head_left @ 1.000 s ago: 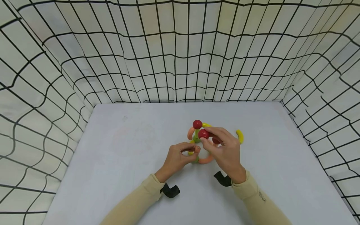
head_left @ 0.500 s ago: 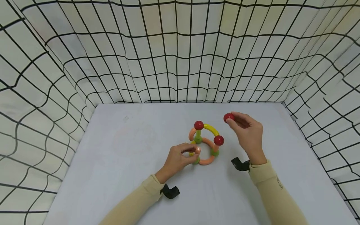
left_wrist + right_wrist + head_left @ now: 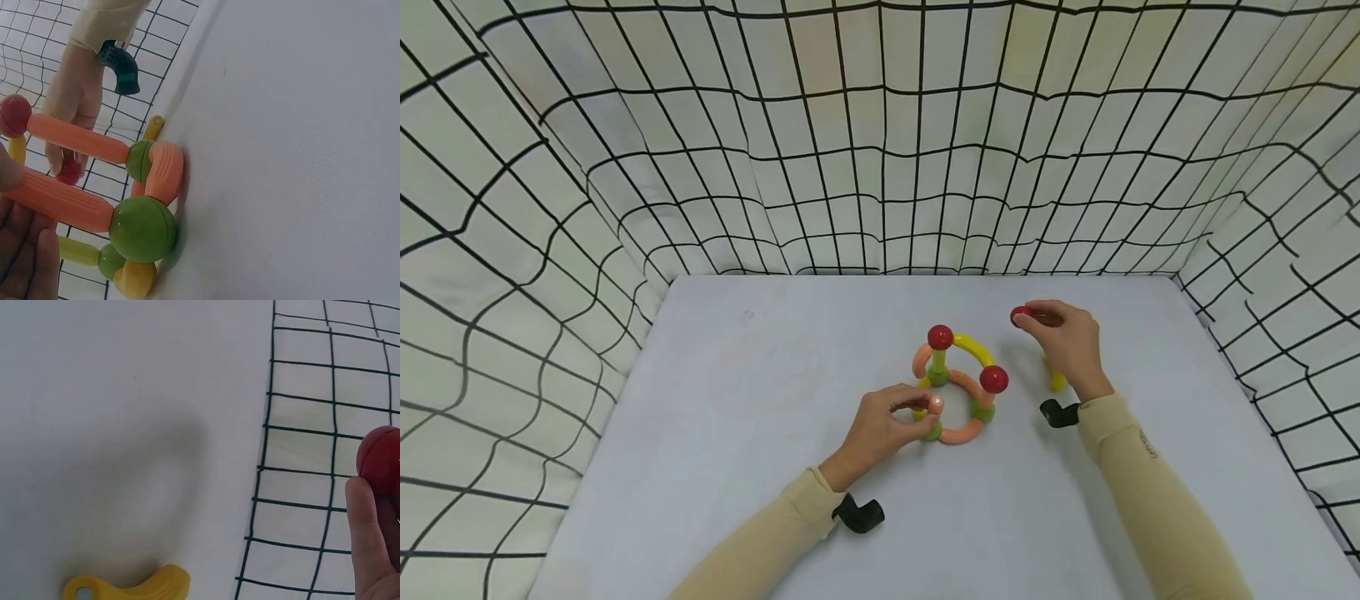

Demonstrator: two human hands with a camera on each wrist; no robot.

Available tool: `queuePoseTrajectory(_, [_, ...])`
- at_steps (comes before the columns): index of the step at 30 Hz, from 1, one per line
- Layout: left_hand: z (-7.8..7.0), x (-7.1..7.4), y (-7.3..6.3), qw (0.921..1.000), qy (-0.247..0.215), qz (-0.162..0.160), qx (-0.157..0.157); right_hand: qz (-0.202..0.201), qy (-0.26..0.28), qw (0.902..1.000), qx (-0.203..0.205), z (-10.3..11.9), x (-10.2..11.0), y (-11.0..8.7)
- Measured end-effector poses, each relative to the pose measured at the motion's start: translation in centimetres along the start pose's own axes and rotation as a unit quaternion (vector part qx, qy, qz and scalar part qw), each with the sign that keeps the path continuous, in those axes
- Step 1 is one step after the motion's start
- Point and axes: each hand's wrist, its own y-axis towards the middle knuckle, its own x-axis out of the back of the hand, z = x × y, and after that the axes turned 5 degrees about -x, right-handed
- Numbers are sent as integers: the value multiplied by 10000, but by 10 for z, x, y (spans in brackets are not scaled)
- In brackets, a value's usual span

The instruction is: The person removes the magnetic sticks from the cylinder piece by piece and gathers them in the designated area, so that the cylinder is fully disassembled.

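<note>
A small toy frame of magnetic sticks and balls stands on the white table. Its base joins green balls (image 3: 142, 229) with curved orange sticks (image 3: 962, 433). Red balls (image 3: 940, 337) top two uprights, linked by a curved yellow stick (image 3: 973, 348). At the frame's near left, my left hand (image 3: 883, 425) pinches an upright orange stick (image 3: 62, 201) that rises from a green ball; its bare upper end shows between thumb and finger. Right of the frame, my right hand (image 3: 1067, 343) holds another red ball (image 3: 378, 459) in its fingertips, above the table.
Under the right hand, a loose curved yellow stick (image 3: 134, 589) lies on the table (image 3: 760, 400), partly hidden in the head view. Black netting over white walls (image 3: 895, 167) rises behind and at both sides. Black curved pieces sit at both wrists (image 3: 859, 515).
My right hand carried the red ball from above the left hand's stick out to the right, past the frame, and now hovers there. My left hand keeps its pinch on the upright stick.
</note>
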Motion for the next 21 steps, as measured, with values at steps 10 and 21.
queuePoseTrajectory(10, [0,-1,-2,9998,67,79,-154,980,-979,9895,-399,-22,-11,36])
queuePoseTrajectory(21, [2,-1,-2,9994,177,30,-303,1301,-1213,9830,-454,-19,-20,49])
